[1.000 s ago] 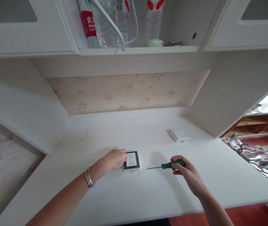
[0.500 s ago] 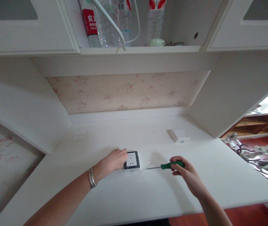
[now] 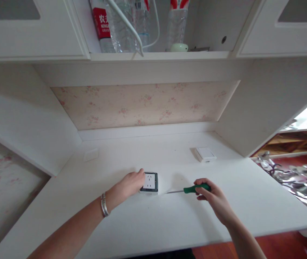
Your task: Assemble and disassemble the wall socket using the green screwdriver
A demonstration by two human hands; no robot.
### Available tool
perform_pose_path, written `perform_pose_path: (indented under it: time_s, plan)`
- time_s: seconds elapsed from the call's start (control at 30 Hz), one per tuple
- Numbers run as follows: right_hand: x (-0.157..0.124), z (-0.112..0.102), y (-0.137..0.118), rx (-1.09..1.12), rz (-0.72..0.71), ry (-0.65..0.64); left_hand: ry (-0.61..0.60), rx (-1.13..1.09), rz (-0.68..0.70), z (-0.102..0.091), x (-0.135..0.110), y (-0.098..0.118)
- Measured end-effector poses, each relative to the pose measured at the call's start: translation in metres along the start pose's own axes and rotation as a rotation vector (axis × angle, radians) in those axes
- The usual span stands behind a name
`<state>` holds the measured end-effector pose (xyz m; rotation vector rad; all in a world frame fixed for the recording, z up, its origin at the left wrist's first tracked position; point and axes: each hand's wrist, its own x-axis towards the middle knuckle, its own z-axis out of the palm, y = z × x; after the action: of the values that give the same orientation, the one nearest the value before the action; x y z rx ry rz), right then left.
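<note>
A power socket [image 3: 149,181] with a white face and dark frame sits on a white base on the white tabletop [image 3: 175,219]. My left hand [image 3: 133,181], a silver bracelet on its wrist, is closed at the socket's left edge and covers part of the frame there. Its fingertips are hidden, so anything pinched in them does not show. To the right, my right hand [image 3: 210,194] grips a screwdriver [image 3: 196,188] by its green handle. The metal shaft points left, its tip low over the tabletop, a short gap from the socket.
Farther back on the tabletop are a white switch box [image 3: 206,154] and a flat white plate [image 3: 91,154]. Overhead, an open cabinet shelf [image 3: 158,55] holds plastic bottles [image 3: 177,27] and a hanging white cable [image 3: 126,23]. Metal items with dark cords [image 3: 290,176] lie beyond the right edge.
The whole view has shifted very slightly. Both hands keep their places: the left at the socket, the right around the screwdriver.
</note>
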<state>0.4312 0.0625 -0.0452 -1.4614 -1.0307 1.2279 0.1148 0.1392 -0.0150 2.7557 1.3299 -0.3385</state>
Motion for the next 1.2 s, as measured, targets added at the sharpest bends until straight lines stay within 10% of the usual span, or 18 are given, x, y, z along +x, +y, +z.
perform_pose_path:
  time_s: [0.4, 0.73, 1.2]
  plan:
    - [0.004, 0.025, -0.039, 0.118, -0.215, 0.263, 0.356, -0.935, -0.108, 0.065, -0.012, -0.020]
    - [-0.001, 0.108, -0.085, -0.238, -0.450, 0.056, 0.446, -0.912, -0.180, 0.088, -0.007, 0.001]
    - [0.001, 0.142, -0.102, -0.657, -0.685, -0.035, 0.599, -0.789, -0.224, 0.095, -0.013, 0.014]
